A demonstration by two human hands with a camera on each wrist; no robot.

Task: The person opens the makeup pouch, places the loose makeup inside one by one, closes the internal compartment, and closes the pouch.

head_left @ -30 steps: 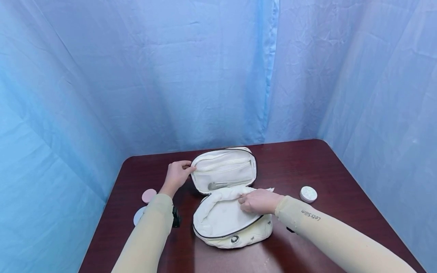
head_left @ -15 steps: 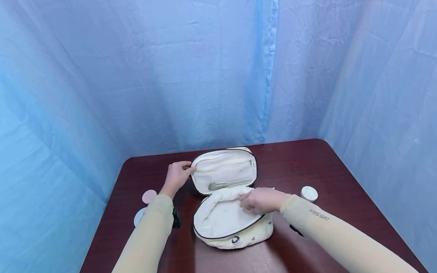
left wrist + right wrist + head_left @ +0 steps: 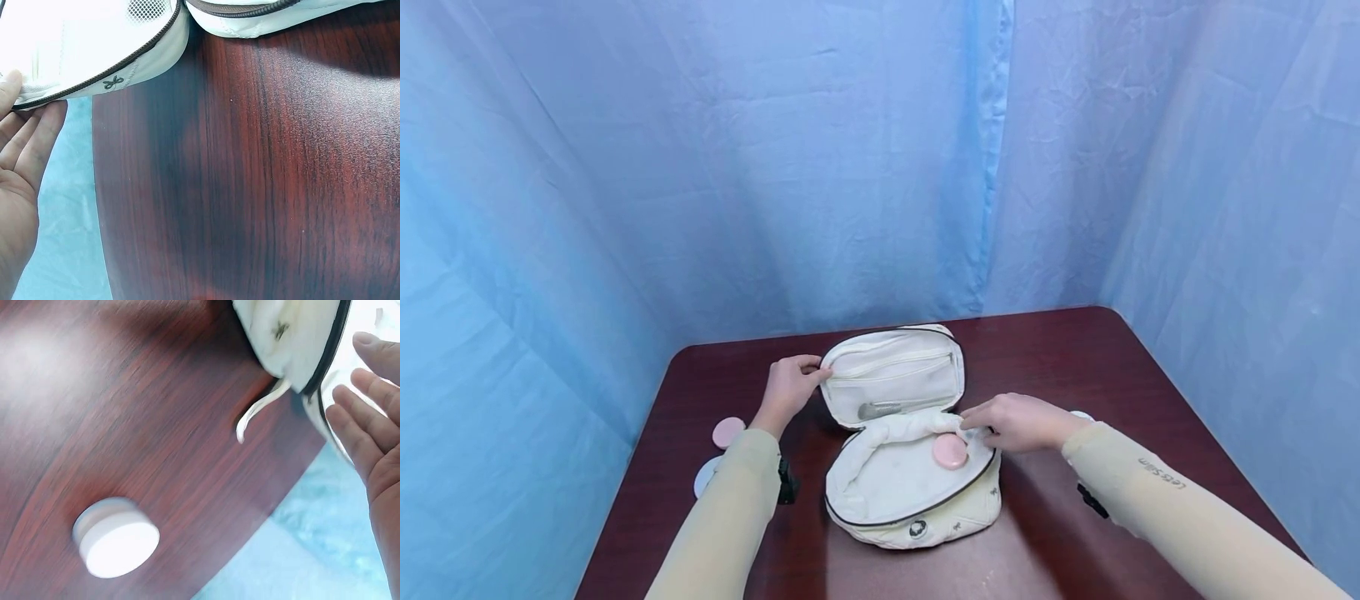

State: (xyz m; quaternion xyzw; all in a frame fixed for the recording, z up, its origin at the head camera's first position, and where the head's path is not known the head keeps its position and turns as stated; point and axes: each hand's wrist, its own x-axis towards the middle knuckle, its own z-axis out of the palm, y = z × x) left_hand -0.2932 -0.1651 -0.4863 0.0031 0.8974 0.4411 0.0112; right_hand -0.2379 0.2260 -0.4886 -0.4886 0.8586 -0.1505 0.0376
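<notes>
A white cosmetic bag (image 3: 917,533) stands unzipped on the table, its lid (image 3: 895,392) folded back. My left hand (image 3: 788,387) pinches the lid's left edge; in the left wrist view, thumb and fingers of the left hand (image 3: 22,156) lie on either side of that rim. Inside the bag's main compartment rests a round pink case (image 3: 951,451). Just right of it, my right hand (image 3: 1018,422) hovers over the bag's right rim, holding nothing. The right wrist view shows its fingers (image 3: 369,419) loosely extended. A makeup brush (image 3: 880,408) lies in the lid's clear pocket.
To the left on the dark red table (image 3: 1037,358) sit a pink round puff (image 3: 727,432) and a white disc (image 3: 706,477), partly behind the left sleeve. A round white jar (image 3: 119,540) stands right of the bag, mostly hidden by the right arm in the head view. Blue curtains (image 3: 850,167) surround the table.
My right hand has let go of the pink case, which now shows inside the bag, and has moved right towards the rim. The left hand has stayed at the lid.
</notes>
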